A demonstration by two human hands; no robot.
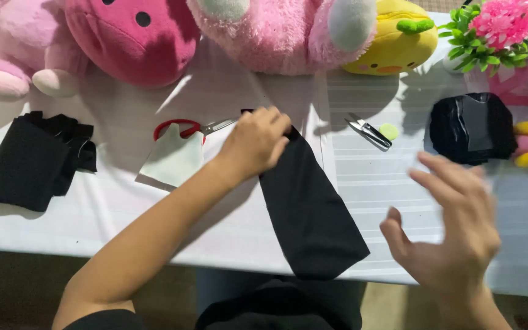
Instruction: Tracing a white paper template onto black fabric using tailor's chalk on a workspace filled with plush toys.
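My left hand (256,142) presses down on the top end of a long black fabric strip (310,211) that runs toward me over the white table (362,183) and hangs past its near edge. My right hand (453,220) hovers open and blurred over the table's right side, holding nothing. Red-handled scissors (184,128) lie just left of my left hand, partly under a white paper pattern piece (173,159).
A folded black cloth pile (32,159) lies at the left. Small thread snips (369,132) and a green round thing (389,131) sit mid-table. A black fabric bundle (473,127) is at the right. Pink plush toys (276,30), a yellow plush (401,43) and a pink flower pot (496,27) line the far edge.
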